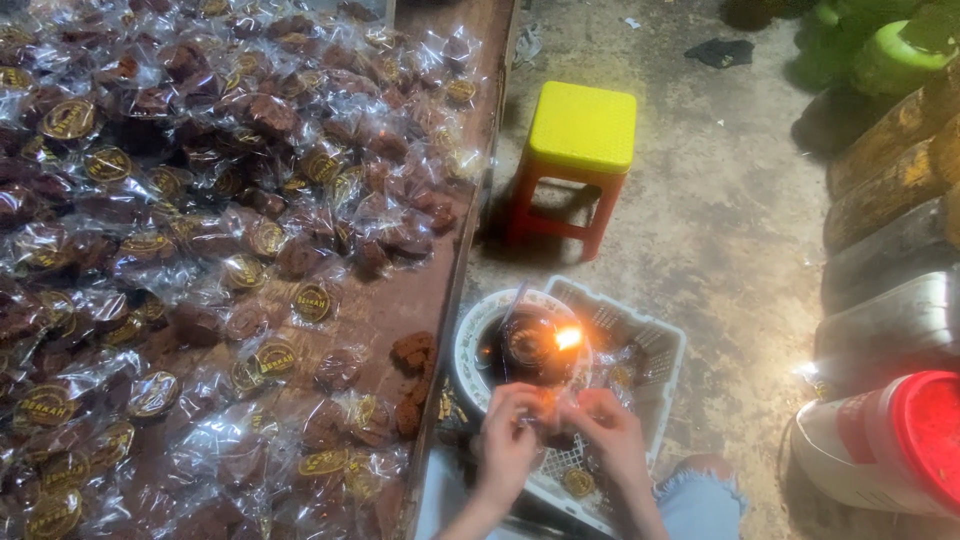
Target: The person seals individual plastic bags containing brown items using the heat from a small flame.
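My left hand (pixel 508 440) and my right hand (pixel 606 432) are together at the bottom centre, pinching a small clear plastic packet with a brown cake (pixel 549 408) between them. Just above the packet burns a small flame (pixel 568 338), standing in a dark holder on a patterned plate (pixel 468 345). The plate rests on a white plastic basket (pixel 650 345), which holds a few more wrapped cakes. Both hands hover over the basket's near side.
A wooden table (pixel 400 310) on the left is heaped with several wrapped brown cakes (pixel 200 230) bearing gold round labels; a few bare cakes (pixel 412 352) lie near its edge. A yellow-topped red stool (pixel 575 150) stands on the concrete floor. Metal tins (pixel 885 320) and a red-lidded white tub (pixel 890 440) sit right.
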